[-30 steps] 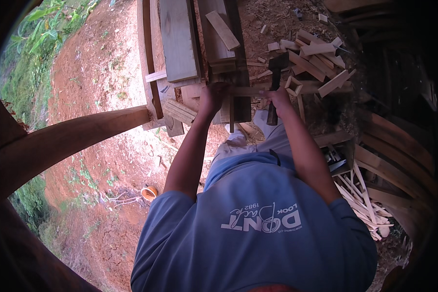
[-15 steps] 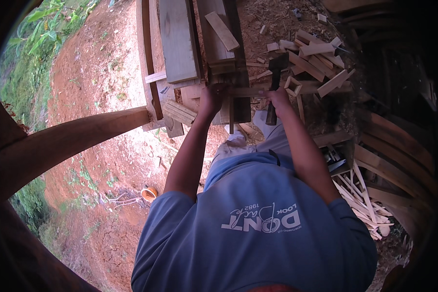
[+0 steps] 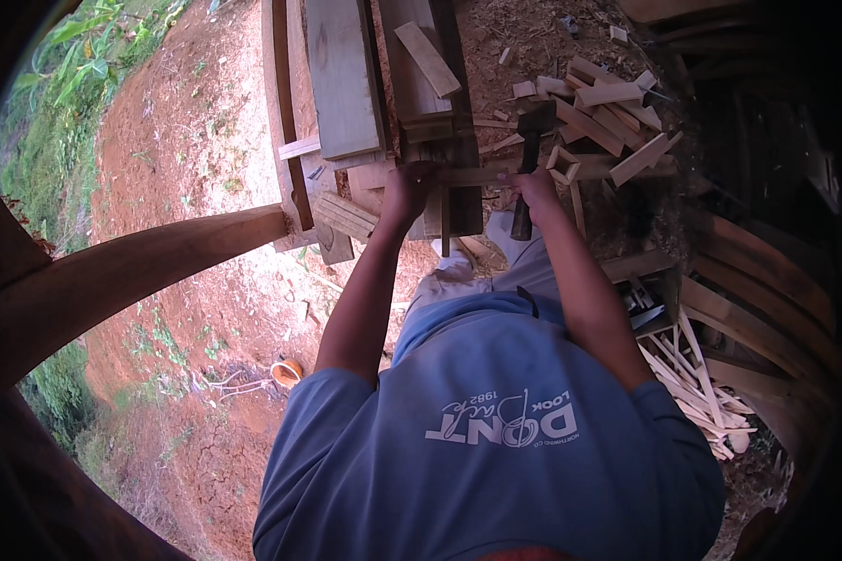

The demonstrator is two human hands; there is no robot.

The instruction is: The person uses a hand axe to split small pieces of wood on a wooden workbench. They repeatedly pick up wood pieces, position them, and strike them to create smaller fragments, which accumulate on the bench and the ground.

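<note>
Head view: person bent over a plank bench (image 3: 346, 84).
Left hand (image 3: 407, 187): clamped on a wood strip (image 3: 482, 174) at the bench's near edge.
Right hand (image 3: 533, 187): gripping a hammer (image 3: 530, 140), head up.

Left hand (image 3: 407, 192) on wood strip (image 3: 477, 175) at near end of workbench (image 3: 346, 84); right hand (image 3: 536, 187) to its right, gripping hammer (image 3: 530, 150); short offcut (image 3: 427, 58) on bench behind hands; block pile (image 3: 608, 117) right of hammer; thin slats (image 3: 697, 393) on ground, near right; log (image 3: 112, 280) left of bench.
</note>
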